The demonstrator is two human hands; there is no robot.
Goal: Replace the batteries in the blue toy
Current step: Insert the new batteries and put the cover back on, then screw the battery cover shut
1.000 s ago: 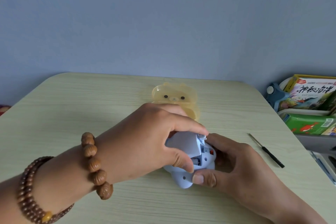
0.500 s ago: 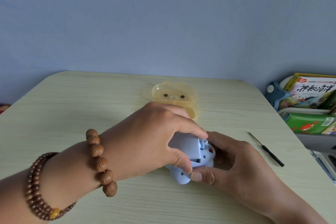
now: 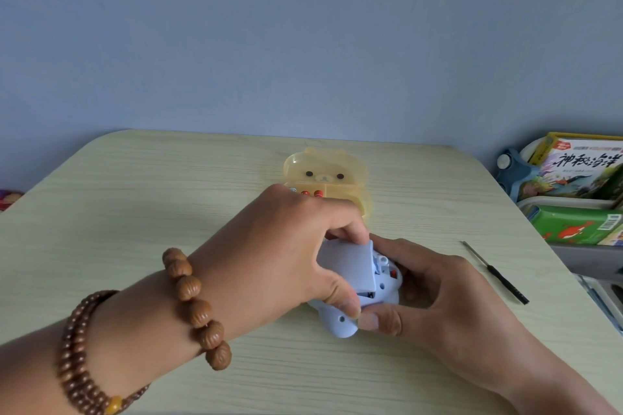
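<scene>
Step in hand: the battery cover is being worked at the toy's underside. I cannot tell whether it is going on or coming off. Either way it looks best to keep the panel square to its opening, move it by its edges, and brace the body against twisting.
Table (image 3: 135, 212): pale wood-grain laminate, matte, with rounded corners.
Left hand (image 3: 279, 256): it reaches in from 8 o'clock, thumb and fingertips pinching the cover's opposite edges. Beaded wooden bracelets (image 3: 195, 307) circle the wrist.
Right hand (image 3: 448, 296): it comes from 4 o'clock, fingers curled round the toy's far side and thumb pressed on its near edge.
Books (image 3: 580, 168): glossy covers in a rack at 2 o'clock, off the table.
Bear-shaped box (image 3: 323, 168): translucent yellow plastic, lid open, at 12 o'clock from the toy. A few red-ended cells (image 3: 312, 193) show inside.
Blue toy (image 3: 337, 327): smooth, rounded pale-blue plastic, belly up on the table between both hands, just below centre.
Battery cover (image 3: 350, 266): a flat, roughly square pale-blue panel, tilted, with a dark gap at its near corner.
Screwdriver (image 3: 499, 274): thin metal shaft and black handle, lying at 3 o'clock, apart from the hands.
</scene>
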